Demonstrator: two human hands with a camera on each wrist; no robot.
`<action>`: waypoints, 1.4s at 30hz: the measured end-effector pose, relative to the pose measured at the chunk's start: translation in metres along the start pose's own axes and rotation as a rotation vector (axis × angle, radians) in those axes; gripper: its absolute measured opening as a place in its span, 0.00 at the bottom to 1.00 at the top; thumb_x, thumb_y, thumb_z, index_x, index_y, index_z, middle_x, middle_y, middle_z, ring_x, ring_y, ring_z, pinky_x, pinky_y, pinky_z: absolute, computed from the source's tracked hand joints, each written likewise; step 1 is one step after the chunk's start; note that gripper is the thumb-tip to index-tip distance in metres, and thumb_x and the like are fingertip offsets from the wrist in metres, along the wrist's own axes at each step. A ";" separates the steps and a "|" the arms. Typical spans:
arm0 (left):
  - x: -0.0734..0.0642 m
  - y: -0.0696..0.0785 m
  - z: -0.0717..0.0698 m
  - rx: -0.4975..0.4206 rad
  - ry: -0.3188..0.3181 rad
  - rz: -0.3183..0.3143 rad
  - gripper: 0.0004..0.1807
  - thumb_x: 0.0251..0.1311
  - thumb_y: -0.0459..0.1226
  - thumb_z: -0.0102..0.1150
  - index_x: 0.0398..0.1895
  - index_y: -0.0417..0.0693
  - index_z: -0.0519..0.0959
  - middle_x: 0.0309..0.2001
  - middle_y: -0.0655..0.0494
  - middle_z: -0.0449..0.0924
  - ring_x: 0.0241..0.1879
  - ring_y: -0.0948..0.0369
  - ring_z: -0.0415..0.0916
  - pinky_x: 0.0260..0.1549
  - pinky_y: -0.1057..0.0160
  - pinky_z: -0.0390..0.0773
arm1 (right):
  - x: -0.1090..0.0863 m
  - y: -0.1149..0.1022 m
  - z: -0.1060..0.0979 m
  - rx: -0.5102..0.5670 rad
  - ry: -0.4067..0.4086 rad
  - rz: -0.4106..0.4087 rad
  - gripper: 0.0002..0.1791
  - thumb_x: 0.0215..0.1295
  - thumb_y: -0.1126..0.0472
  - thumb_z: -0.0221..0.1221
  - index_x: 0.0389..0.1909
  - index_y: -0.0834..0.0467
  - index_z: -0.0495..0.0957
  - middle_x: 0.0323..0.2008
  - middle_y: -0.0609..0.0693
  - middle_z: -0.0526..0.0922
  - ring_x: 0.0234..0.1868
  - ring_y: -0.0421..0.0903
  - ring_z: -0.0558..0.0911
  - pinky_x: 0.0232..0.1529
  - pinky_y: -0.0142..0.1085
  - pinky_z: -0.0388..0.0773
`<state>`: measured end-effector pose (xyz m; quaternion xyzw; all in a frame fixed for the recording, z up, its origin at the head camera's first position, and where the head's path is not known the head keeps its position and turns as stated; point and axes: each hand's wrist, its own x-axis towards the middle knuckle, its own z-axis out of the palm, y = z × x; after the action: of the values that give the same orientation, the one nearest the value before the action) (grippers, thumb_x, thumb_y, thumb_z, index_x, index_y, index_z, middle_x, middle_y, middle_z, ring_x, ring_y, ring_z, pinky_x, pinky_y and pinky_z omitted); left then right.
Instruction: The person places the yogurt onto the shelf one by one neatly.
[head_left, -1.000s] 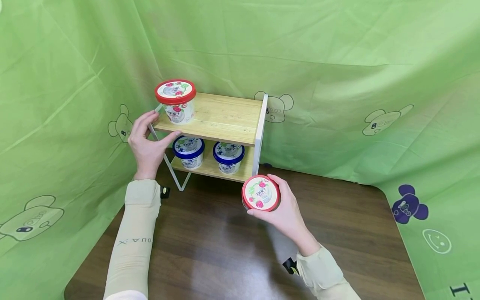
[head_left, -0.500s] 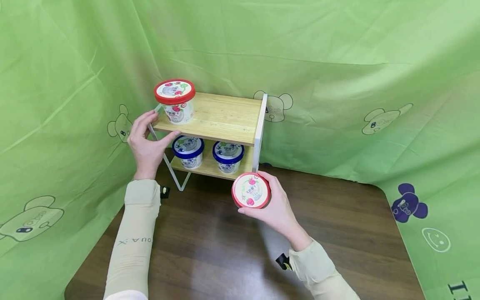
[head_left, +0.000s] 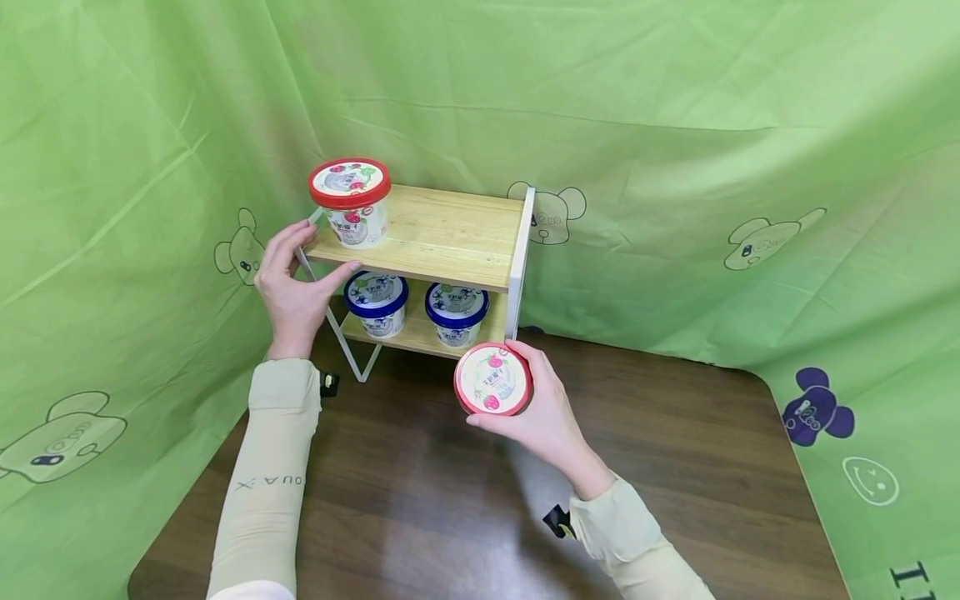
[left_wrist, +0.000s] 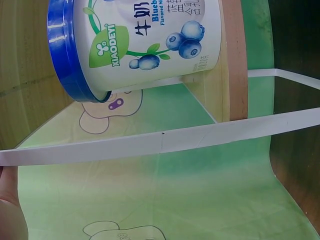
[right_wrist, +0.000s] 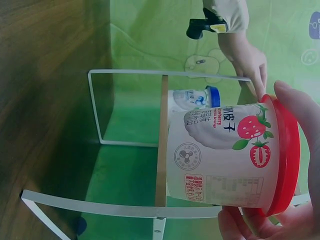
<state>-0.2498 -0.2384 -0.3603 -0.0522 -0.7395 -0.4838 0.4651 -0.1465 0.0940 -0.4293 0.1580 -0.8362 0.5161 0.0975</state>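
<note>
My right hand [head_left: 547, 412] grips a tub with a red lid [head_left: 492, 379], held in front of the shelf's lower right corner. In the right wrist view the tub [right_wrist: 225, 155] shows strawberries on its white side, with thumb and fingers around it just under the lid. My left hand [head_left: 294, 287] holds the upper left corner of the two-tier shelf [head_left: 450, 242], thumb at the front edge and fingers at the side frame. Beside those fingers, a second red-lidded tub [head_left: 351, 204] stands upright on the top board.
Two blue-lidded tubs, the left one [head_left: 377, 304] and the right one [head_left: 457, 315], stand on the lower board. The shelf's pale metal side frame [head_left: 517, 258] rises above the top board. Green printed cloth [head_left: 675, 167] surrounds the dark wooden table [head_left: 420, 500].
My right hand has carried the red-lidded tub leftward and slightly toward the shelf. My left hand has stayed at the shelf corner, and the other tubs have not moved.
</note>
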 end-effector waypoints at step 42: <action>0.000 0.000 -0.001 0.002 -0.010 -0.015 0.36 0.36 0.30 0.86 0.56 0.39 0.83 0.61 0.56 0.79 0.59 0.65 0.73 0.56 0.65 0.76 | 0.034 -0.057 0.005 0.078 0.056 -0.114 0.53 0.41 0.41 0.82 0.69 0.46 0.66 0.57 0.38 0.75 0.56 0.39 0.74 0.51 0.42 0.81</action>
<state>-0.2491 -0.2393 -0.3603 -0.0484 -0.7426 -0.4864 0.4579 -0.1575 0.0598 -0.3731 0.1944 -0.8020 0.5462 0.1439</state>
